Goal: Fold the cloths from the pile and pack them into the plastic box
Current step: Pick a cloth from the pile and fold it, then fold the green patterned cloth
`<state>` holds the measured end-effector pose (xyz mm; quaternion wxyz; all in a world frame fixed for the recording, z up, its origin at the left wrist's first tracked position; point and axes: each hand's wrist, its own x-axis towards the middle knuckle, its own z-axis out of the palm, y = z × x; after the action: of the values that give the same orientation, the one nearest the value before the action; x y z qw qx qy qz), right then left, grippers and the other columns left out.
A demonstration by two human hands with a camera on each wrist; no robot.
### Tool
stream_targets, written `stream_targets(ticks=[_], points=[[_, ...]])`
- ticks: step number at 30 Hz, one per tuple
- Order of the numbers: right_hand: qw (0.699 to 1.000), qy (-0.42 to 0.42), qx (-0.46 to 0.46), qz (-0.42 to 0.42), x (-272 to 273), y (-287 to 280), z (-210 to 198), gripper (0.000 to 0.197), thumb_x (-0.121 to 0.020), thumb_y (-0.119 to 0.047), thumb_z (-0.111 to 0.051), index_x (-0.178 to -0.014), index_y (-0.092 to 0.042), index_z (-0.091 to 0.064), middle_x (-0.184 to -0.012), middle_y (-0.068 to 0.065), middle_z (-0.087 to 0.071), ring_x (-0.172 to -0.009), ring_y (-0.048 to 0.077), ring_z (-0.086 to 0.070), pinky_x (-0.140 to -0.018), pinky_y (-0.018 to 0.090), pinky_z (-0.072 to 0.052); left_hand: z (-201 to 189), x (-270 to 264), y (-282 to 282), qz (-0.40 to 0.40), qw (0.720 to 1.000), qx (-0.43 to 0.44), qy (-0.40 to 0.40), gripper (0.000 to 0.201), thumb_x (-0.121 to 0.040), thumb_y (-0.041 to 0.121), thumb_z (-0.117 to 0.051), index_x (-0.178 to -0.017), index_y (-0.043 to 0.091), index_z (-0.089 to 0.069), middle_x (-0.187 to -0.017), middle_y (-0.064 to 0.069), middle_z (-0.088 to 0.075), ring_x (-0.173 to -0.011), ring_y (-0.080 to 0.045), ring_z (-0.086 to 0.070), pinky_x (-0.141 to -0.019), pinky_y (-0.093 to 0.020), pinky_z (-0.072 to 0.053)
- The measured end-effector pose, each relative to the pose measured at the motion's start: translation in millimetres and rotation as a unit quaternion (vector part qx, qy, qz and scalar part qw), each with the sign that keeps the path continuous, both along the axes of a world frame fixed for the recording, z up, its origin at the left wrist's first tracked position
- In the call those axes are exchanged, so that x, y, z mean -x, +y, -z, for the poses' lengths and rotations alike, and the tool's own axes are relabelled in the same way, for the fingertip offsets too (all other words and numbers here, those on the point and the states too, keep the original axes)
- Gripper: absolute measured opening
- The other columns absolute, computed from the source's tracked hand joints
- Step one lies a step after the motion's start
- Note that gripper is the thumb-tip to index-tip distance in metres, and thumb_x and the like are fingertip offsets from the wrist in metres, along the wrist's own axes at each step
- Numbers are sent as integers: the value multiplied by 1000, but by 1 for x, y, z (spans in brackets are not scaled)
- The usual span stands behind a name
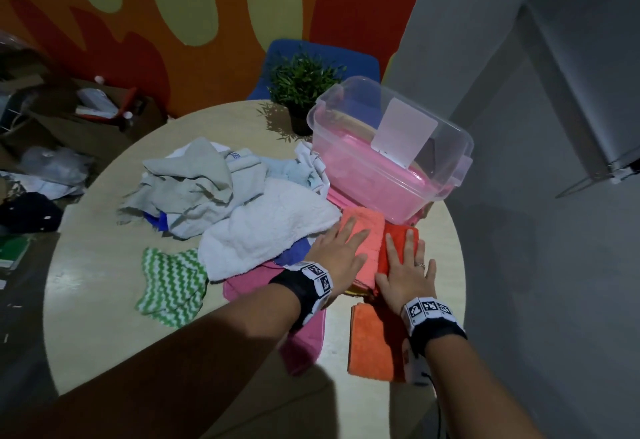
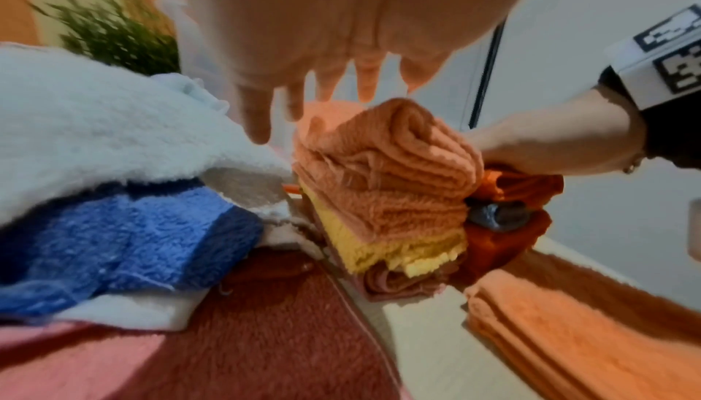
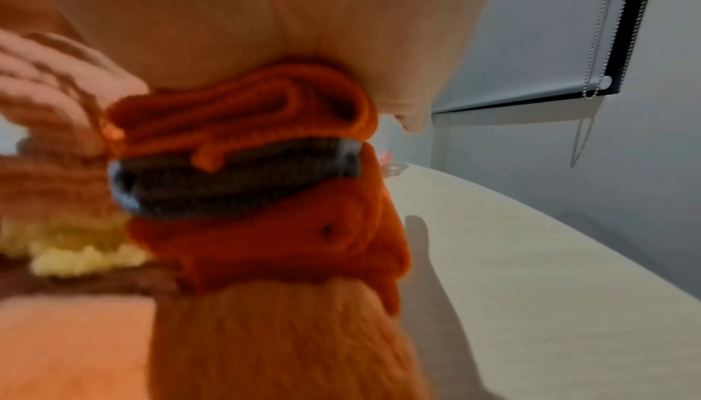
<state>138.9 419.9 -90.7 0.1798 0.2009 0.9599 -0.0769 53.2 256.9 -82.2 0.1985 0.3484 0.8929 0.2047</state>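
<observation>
Two stacks of folded cloths are seen side by side at the right part of the round worktop [image 1: 104,300], just in front of the plastic box [image 1: 391,161]. The left hand [image 1: 337,258] is laid flat on the salmon cloth [image 1: 367,231] that tops the left stack, its fingers [image 1: 353,229] straight and slightly spread; in the left wrist view they appear just above the cloth, so firm contact cannot be told. In that view a yellow cloth [image 2: 383,244] is shown under the salmon one.

The right hand [image 1: 407,276] is pressed flat on the red-orange cloth [image 1: 398,234] that tops the right stack, fingers straight and a little apart, nothing gripped. In the right wrist view a grey cloth [image 3: 235,178] is shown sandwiched between red-orange layers.

The plastic box is clear, stands at the far right of the worktop, and something pink is seen through its wall; its contents cannot be made out further. A folded orange cloth [image 1: 374,345] lies on the worktop near the right wrist. The unfolded pile [image 1: 194,189] is heaped left of the stacks, with a white towel [image 1: 266,231] on top, a blue cloth [image 2: 114,235] beneath it, and a pink cloth [image 1: 304,338] under the left forearm. A green-and-white zigzag cloth [image 1: 169,286] is spread at the pile's near left. A potted plant [image 1: 301,92] stands behind the box.
</observation>
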Motion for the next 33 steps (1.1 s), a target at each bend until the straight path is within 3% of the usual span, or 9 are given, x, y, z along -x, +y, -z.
stream_targets(ticks=[4,8,12,15,19,24,27,29,33], points=[[999,47,6,21,-4,-11,-25,73,-93,-49,-45,-155,-37,-9,-164,1,17,-149,36,15,-119,55,6,-15,-5,-47,-80,993,-78,45,27,-98,18,-45,-118,22,-62,-128,2,-57,-117,-23,-44,-96,-41,-43],[981,192,-5,32,-12,-49,-50,45,-90,-42,-58,-133,-29,-55,-150,1,-38,-139,33,-23,-111,51,-23,-1,0,-123,-153,976,-134,78,26,-80,-3,-46,-81,15,-64,-94,-2,-61,-90,-26,-49,-76,-47,-48],[963,259,71,-32,-14,-104,-51,20,-90,-25,-58,-106,-19,-68,-108,3,-66,-101,28,-56,-86,39,-44,13,8,-185,-308,936,-126,117,24,-70,-7,-52,-79,14,-60,-86,-6,-57,-86,-31,-50,-69,-48,-49],[966,166,185,-65,-19,-149,-41,18,-92,-27,-57,-107,-23,-67,-101,0,-71,-90,19,-64,-80,32,-50,21,6,-221,-396,915,54,50,38,-74,15,-64,-110,22,-53,-117,-5,-49,-111,-32,-44,-87,-45,-42],[970,64,210,-104,-29,-197,-28,18,-94,-30,-51,-104,-25,-65,-101,-3,-71,-93,20,-64,-80,35,-52,37,3,-270,-341,923,170,-57,51,-89,33,-64,-135,27,-42,-136,-5,-42,-125,-31,-40,-96,-47,-42],[965,37,240,-101,-35,-232,-32,24,-97,-29,-55,-119,-24,-63,-112,-4,-69,-100,16,-64,-84,27,-49,22,2,-283,-284,948,-74,-122,33,-95,42,-61,-98,12,-72,-93,-6,-73,-82,-21,-64,-69,-28,-46],[946,62,307,-80,-34,-250,-39,41,-93,-42,-60,-132,-32,-53,-115,-11,-65,-97,9,-62,-87,29,-51,4,0,-272,-243,946,-149,-152,40,-99,37,-55,-72,10,-64,-73,-11,-69,-66,-19,-60,-69,-39,-49],[925,91,366,-52,-32,-260,-46,50,-88,-44,-66,-134,-34,-49,-115,-17,-62,-98,3,-60,-86,26,-51,-11,0,-262,-216,950,-161,-154,43,-103,35,-48,-71,9,-61,-72,-11,-68,-67,-22,-62,-74,-41,-51],[906,176,384,4,-28,-269,-55,36,-90,-22,-64,-124,-26,-55,-96,-7,-69,-80,5,-64,-68,23,-48,-34,-2,-250,-164,961,-181,-133,44,-105,29,-44,-63,18,-50,-65,-6,-60,-61,-19,-52,-66,-36,-43]])
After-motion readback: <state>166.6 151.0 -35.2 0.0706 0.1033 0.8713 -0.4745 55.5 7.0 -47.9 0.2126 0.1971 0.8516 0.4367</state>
